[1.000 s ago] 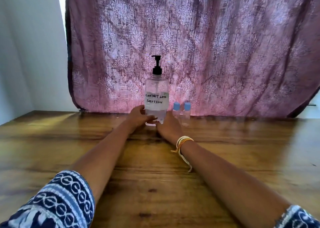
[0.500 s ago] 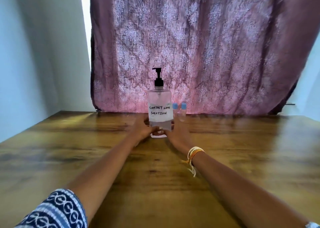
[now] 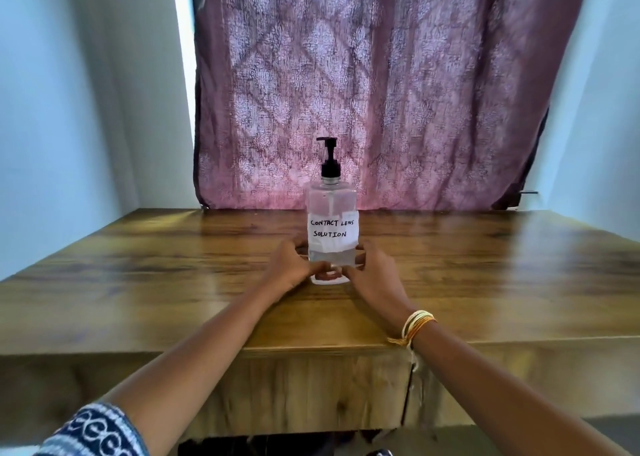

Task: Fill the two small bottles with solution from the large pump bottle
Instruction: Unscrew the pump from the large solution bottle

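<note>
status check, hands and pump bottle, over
Left hand and right hand both grip pump bottle low, upright on table. Small bottles not in sight. Nothing in the way.

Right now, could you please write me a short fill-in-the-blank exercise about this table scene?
1. The clear plastic pump bottle has a pump head coloured ____.
2. Its handwritten white label reads "contact lens ____".
3. Both hands, left and right, hold the bottle near its ____.
4. It stands on the brown ____ table.

Missing: black; solution; base; wooden
</note>
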A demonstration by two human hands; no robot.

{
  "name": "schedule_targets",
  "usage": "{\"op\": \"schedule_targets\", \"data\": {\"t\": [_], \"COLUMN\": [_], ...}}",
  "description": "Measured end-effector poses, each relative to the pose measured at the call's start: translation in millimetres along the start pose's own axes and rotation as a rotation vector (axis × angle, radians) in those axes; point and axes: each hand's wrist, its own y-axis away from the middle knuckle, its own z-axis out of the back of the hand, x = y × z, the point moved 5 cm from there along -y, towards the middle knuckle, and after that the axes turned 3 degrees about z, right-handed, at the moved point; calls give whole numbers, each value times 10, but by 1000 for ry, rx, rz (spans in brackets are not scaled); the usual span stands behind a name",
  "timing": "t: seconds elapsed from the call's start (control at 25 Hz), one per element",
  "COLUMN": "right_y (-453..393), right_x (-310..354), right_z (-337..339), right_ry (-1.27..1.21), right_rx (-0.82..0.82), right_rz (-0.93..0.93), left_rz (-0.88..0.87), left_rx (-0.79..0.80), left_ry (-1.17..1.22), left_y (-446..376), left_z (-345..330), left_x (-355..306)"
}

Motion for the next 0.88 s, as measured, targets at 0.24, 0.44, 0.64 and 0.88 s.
{"op": "schedule_targets", "data": {"t": [0.24, 0.44, 0.64, 0.88], "right_y": [158, -86, -626, -972], "right_x": [39, 148, 640, 1026], "right_z": [74, 373, 745, 598], "right_ry": [-10, 64, -311, -280], "right_rx": [34, -14, -96, 47], "right_rz": [12, 54, 80, 141], "left_rz": [24, 66, -1, -52], "left_rx": [61, 206, 102, 224], "left_ry": [-36, -8, 108, 155], "left_y": [154, 160, -127, -338], "left_z": [9, 217, 446, 291], "left_x": [-66, -480, -992, -998]}}
